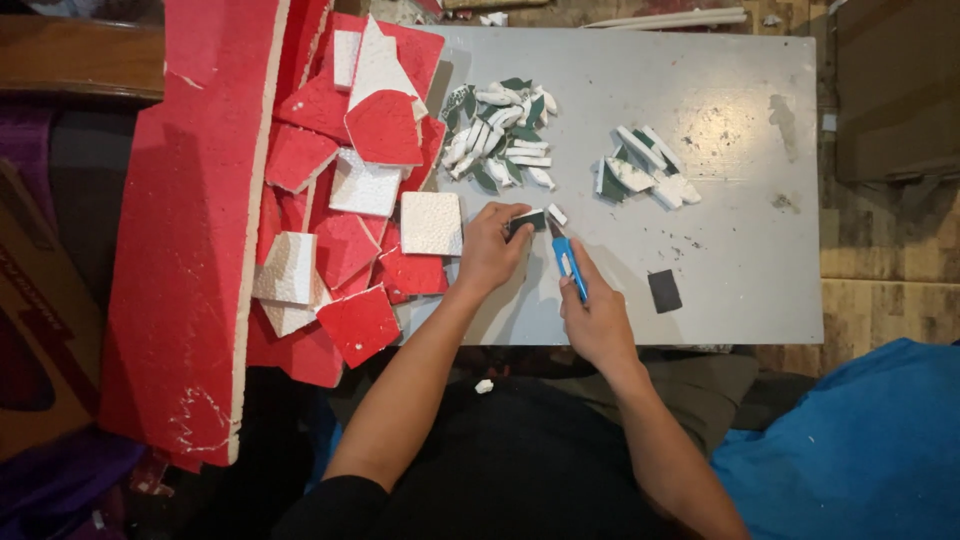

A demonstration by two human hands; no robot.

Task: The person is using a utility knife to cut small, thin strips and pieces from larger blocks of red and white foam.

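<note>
My left hand (492,248) pins a small green-and-white foam piece (528,219) to the grey table top (730,200). My right hand (597,318) grips a blue utility knife (567,258), its blade tip touching the right side of that piece. A tiny white offcut (557,214) lies just right of the blade.
Two heaps of cut green-and-white foam bits lie behind my hands, one at centre (500,135), one to the right (645,165). A small black square (664,291) sits right of my right hand. Red-and-white foam chunks (350,190) and a big red foam slab (190,230) crowd the left. Blue cloth (860,450) lies at lower right.
</note>
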